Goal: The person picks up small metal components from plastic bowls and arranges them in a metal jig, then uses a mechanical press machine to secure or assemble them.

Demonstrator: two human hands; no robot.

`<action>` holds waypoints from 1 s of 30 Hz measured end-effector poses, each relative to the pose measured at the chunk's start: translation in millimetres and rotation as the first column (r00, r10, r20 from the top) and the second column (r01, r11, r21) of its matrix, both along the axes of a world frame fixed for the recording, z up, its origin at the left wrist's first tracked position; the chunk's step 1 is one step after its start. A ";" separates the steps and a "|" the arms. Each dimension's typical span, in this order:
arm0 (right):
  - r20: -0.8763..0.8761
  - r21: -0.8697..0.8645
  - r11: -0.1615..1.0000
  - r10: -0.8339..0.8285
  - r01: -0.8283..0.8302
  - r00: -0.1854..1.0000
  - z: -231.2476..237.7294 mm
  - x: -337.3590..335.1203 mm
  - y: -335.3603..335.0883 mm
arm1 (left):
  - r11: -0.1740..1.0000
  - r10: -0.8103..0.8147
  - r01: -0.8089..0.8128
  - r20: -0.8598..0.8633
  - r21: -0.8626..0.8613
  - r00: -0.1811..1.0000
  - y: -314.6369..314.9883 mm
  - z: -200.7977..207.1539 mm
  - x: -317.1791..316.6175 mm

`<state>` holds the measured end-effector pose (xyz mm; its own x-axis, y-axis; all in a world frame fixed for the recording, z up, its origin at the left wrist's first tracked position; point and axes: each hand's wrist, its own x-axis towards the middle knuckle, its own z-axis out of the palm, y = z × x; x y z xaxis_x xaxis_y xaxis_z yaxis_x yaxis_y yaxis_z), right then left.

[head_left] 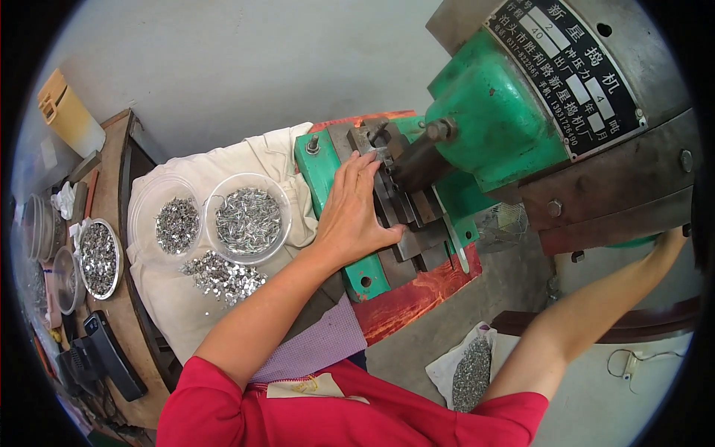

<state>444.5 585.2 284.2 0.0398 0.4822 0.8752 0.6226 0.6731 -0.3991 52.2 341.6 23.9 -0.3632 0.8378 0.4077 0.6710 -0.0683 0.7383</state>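
My left hand (350, 212) lies over the steel die block (406, 246) on the green bed of a bench press. Its fingers stretch along the far part of the block, and the thumb sits apart at the near part. Whether a small piece lies under the fingertips is hidden. Just right of this hand, the dark ram (418, 165) comes down from the green press head (499, 119). My right arm reaches out to the far right beside the press; only part of my right hand (672, 237) shows, and its fingers are hidden.
Left of the press, cloth carries two clear tubs, one with metal pins (248, 220), the other with small metal pieces (177, 225). Flat metal bits (227, 279) lie loose before them. A wooden desk (153, 387) holds a dish and a black handset (115, 357). A white sack (439, 370) lies below right.
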 end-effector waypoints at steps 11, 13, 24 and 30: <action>-0.293 -0.048 0.994 0.076 -0.094 0.953 -28.3 -48.2 -53.1 | 0.999 0.037 -0.037 0.009 0.017 0.999 -9.0 -4.9 -11.4; -0.241 -0.070 0.993 0.071 -0.091 0.968 -10.5 -46.9 -52.2 | 0.998 0.039 -0.039 0.004 0.042 0.999 -9.3 -5.5 -11.5; -0.201 -0.115 0.993 -0.012 -0.011 0.980 25.4 -59.3 -50.0 | 0.996 -0.094 0.094 -0.023 0.007 0.995 -52.4 1.9 19.0; -0.218 0.239 0.899 -0.320 0.368 0.922 -24.3 -106.6 -79.6 | 0.995 -0.097 0.097 -0.015 -0.004 0.995 -54.5 0.6 23.6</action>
<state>337.9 505.5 259.9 0.3191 0.1575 0.9346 0.7740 0.5257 -0.3529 75.7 287.0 24.5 -0.2740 0.8700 0.4098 0.6721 -0.1316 0.7287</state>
